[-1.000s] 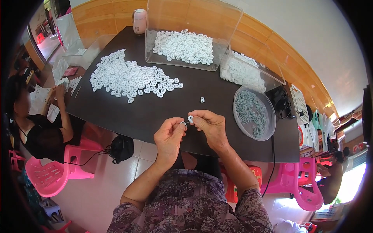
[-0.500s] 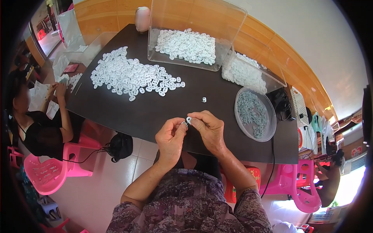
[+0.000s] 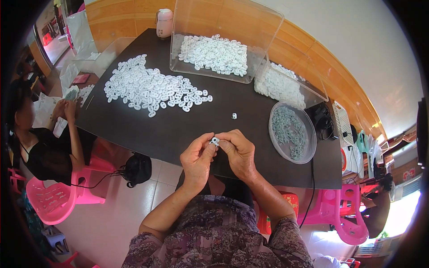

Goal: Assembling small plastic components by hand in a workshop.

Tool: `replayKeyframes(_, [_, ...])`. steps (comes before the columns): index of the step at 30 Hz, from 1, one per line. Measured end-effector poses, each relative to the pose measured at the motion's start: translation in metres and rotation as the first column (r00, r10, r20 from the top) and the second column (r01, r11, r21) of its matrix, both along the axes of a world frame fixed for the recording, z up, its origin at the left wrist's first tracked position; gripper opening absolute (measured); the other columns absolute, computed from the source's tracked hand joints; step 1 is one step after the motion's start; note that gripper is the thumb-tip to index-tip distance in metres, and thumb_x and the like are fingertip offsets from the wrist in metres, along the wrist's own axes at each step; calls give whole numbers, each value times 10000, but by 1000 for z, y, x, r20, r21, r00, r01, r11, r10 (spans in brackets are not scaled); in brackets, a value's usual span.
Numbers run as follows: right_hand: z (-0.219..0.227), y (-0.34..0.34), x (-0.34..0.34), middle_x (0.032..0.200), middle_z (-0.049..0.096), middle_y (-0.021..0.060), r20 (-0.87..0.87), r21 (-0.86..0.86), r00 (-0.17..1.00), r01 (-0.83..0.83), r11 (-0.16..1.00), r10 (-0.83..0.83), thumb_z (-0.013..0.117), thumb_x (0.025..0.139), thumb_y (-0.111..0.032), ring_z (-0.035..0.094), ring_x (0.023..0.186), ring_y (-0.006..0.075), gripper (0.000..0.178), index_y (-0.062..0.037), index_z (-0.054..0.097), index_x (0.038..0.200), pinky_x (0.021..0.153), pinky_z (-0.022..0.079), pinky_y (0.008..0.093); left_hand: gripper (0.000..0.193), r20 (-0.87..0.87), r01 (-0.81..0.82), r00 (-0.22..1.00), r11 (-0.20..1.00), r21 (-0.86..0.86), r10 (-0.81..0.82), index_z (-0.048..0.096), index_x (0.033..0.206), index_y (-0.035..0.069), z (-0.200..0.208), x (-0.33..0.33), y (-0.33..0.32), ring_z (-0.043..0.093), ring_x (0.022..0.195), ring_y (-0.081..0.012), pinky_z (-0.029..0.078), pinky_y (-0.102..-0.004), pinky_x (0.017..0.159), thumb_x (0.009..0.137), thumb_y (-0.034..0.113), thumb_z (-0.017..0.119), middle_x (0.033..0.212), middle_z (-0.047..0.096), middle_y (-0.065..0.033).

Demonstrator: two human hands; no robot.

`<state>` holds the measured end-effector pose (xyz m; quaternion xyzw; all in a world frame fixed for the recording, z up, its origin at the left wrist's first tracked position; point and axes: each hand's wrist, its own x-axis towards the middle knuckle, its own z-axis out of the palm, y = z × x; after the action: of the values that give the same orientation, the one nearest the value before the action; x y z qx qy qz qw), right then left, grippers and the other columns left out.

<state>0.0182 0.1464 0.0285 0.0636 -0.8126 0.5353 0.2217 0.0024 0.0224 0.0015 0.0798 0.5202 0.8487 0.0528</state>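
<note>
Dark table (image 3: 178, 125), white piece (image 3: 215, 141) partly hidden by both hands (image 3: 196, 161) (image 3: 241, 154)

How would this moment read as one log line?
Left hand: pinching white piece | Right hand: same piece | Ahead: lone white part | Right: round tub, grey-green bits | Left: white pile

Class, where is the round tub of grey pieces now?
In the head view, the tub sits at right on the table, between the right hand and black cable bundle.
</note>
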Motion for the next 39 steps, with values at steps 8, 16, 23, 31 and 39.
replayKeyframes(8, [-2,2,3,813,603,78,-41,57,999,-7,998,9,608,796,25,552,752,197,191,-19,643,978,666,467,295,254,46,63,996,985,160,-71,601,1133,-41,-3,-3,-3,557,697,-87,455,-192,589,884,7,590,845,618,-46])
replayKeyframes(16, [6,0,4,875,612,75,-117,163,992,-33,986,53,696,677,14,545,745,196,370,-22,639,1041,611,475,281,218,108,87,988,982,167,-106,604,1094,-78,10,-5,-5,571,673,-99,470,-208,597,886,-23,566,883,649,-94])
replayKeyframes(23, [0,2,3,845,630,83,-206,248,978,21,969,31,714,665,-1,547,724,228,352,-16,649,1010,623,464,313,205,125,79,987,976,202,-106,610,1076,-86,15,-2,-9,575,679,-105,480,-218,620,896,-3,558,889,649,-97])
replayKeyframes(31, [-2,-1,2,868,640,106,-305,298,952,79,951,17,729,662,-17,563,713,241,334,3,653,986,613,467,321,211,86,10,996,991,135,-21,626,1076,-65,14,2,-8,575,728,-108,475,-220,681,887,12,574,878,645,-72])
replayKeyframes(39, [1,-8,8,856,640,95,-279,241,960,83,967,-12,740,658,-28,553,695,228,336,4,647,980,603,459,315,224,-39,96,995,975,199,-90,616,1098,-51,2,1,-14,572,803,-81,471,-204,701,907,62,587,946,642,-66])
